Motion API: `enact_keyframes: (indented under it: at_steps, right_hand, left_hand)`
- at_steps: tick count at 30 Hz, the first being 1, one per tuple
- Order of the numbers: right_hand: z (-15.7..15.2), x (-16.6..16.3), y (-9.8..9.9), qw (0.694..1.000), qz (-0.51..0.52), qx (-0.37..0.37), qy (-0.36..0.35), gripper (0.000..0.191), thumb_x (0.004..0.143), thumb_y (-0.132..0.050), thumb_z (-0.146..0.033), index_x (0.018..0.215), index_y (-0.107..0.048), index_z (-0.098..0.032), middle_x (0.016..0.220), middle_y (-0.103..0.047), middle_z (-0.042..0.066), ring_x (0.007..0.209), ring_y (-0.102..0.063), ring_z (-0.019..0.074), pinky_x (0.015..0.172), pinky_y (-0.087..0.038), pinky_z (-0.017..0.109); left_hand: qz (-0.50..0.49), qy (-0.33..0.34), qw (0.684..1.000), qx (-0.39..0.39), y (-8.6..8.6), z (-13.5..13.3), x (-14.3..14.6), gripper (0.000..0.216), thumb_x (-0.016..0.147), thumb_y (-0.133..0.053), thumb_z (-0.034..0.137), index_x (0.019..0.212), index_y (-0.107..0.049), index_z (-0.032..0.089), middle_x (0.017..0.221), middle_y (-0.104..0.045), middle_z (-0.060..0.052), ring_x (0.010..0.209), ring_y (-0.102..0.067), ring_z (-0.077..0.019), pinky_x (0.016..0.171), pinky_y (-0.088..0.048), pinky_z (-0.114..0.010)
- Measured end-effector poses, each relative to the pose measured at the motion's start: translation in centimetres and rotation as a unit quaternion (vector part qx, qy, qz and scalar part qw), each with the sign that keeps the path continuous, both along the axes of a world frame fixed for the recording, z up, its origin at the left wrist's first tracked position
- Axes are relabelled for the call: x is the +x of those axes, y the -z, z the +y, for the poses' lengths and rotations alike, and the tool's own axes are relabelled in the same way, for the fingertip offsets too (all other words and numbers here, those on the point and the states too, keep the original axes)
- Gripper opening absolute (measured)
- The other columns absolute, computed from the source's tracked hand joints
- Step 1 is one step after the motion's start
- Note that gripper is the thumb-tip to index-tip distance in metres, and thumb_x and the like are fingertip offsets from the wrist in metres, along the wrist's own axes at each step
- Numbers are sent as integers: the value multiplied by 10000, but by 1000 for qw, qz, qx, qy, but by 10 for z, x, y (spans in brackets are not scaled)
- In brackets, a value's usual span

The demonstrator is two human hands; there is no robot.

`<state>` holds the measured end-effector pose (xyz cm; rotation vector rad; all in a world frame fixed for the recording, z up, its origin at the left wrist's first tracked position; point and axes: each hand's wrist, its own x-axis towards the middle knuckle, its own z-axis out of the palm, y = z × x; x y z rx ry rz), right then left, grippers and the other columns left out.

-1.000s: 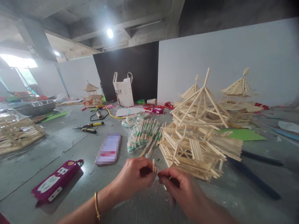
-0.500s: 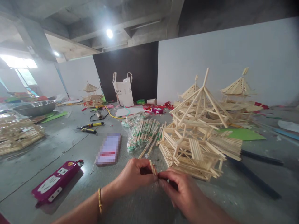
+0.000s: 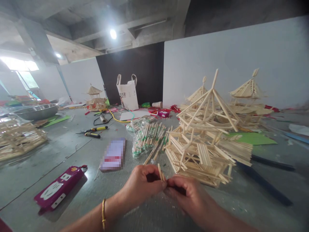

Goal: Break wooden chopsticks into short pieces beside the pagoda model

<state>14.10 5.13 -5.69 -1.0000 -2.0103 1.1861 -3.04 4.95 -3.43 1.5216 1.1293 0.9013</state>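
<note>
Pale wooden sticks (image 3: 161, 173), a short bundle of them, sit pinched between my two hands low in the view, just above the grey tabletop (image 3: 72, 154). My left hand (image 3: 142, 185) has its fingers closed on the bundle from the left, a gold bangle (image 3: 103, 214) on that wrist. My right hand (image 3: 190, 198) meets it from the right, fingers pressed together on the same sticks, so the fingertips of both hands touch.

Just beyond the hands stands a stick-built pavilion model (image 3: 205, 135), upright, with a peaked roof. To its left lies a clear bag of wrapped chopsticks (image 3: 148, 137), and a few loose ones trail toward my hands. Left again I see a blurred flat packet (image 3: 113, 154), and near the left edge a magenta power strip (image 3: 58, 190).

Farther off, yellow-handled cutters (image 3: 93, 130) lie on the tabletop, with a metal basin (image 3: 33, 111) at far left. A white tote bag (image 3: 127, 93) stands before the dark wall panel, and more stick pavilions (image 3: 246, 93) stand at right.
</note>
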Motion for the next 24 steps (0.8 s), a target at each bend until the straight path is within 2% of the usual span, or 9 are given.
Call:
enact_keyframes:
  at_steps: [3, 7, 9, 12, 16, 19, 22, 24]
  right_hand:
    - [1, 1, 0, 1000, -2, 26, 2, 231, 844, -538, -317, 662, -575, -180, 606, -480, -40, 581, -430, 99, 520, -308, 209]
    - [1, -1, 0, 999, 34, 0, -5, 209, 838, -547, -324, 690, -579, -179, 605, -506, -44, 544, -413, 94, 491, -303, 209]
    - [1, -2, 2, 999, 20, 46, 21, 257, 841, -538, -359, 661, -580, -181, 609, -520, -28, 569, -441, 110, 515, -316, 224]
    - [0, -1, 2, 993, -5, 100, 68, 312, 866, -476, -409, 683, -590, -184, 602, -509, -11, 551, -465, 122, 516, -341, 241]
    - [-3, 3, -8, 992, 23, 79, 92, 356, 896, -390, -433, 748, -587, -176, 587, -489, -14, 457, -454, 103, 450, -357, 231]
    - [-5, 4, -14, 989, 43, 91, 106, 333, 896, -403, -405, 701, -555, -182, 570, -465, -24, 473, -451, 101, 458, -353, 225]
    - [-6, 4, -14, 986, 35, 135, 95, 325, 896, -407, -366, 655, -529, -186, 587, -478, -15, 547, -469, 115, 529, -364, 237]
    - [-5, 5, -13, 987, 22, 132, 83, 315, 896, -405, -354, 663, -534, -185, 593, -486, -12, 558, -473, 119, 546, -364, 242]
  left_hand:
    - [-26, 6, 1000, 4, -4, -2, 1, 149, 642, -640, 262, 611, -562, 139, 501, -451, 50, 457, -367, -69, 433, -279, -197]
    - [-73, 30, 996, -39, -3, -2, 1, 201, 669, -656, 314, 695, -600, 123, 575, -517, 17, 489, -420, -81, 463, -330, -209]
    - [-74, 24, 997, -28, -1, -2, -1, 183, 678, -656, 304, 703, -615, 128, 601, -545, 6, 525, -452, -93, 499, -352, -220]
    - [7, -8, 999, 49, 1, 0, -4, 124, 699, -636, 264, 686, -641, 141, 629, -580, -5, 583, -482, -111, 550, -357, -232]
    - [189, -30, 967, 166, 0, 2, -8, 135, 744, -584, 235, 675, -666, 155, 610, -584, 3, 574, -473, -107, 551, -340, -223]
    - [236, -17, 958, 164, 1, 4, -9, 118, 736, -577, 198, 671, -667, 156, 568, -541, 34, 536, -436, -86, 532, -319, -202]
    - [240, -9, 961, 135, 3, 6, -9, 119, 723, -579, 190, 643, -658, 149, 520, -469, 57, 501, -374, -74, 491, -283, -191]
    - [227, -10, 966, 127, 4, 7, -9, 140, 739, -569, 221, 660, -657, 146, 523, -467, 56, 503, -363, -76, 482, -277, -190]
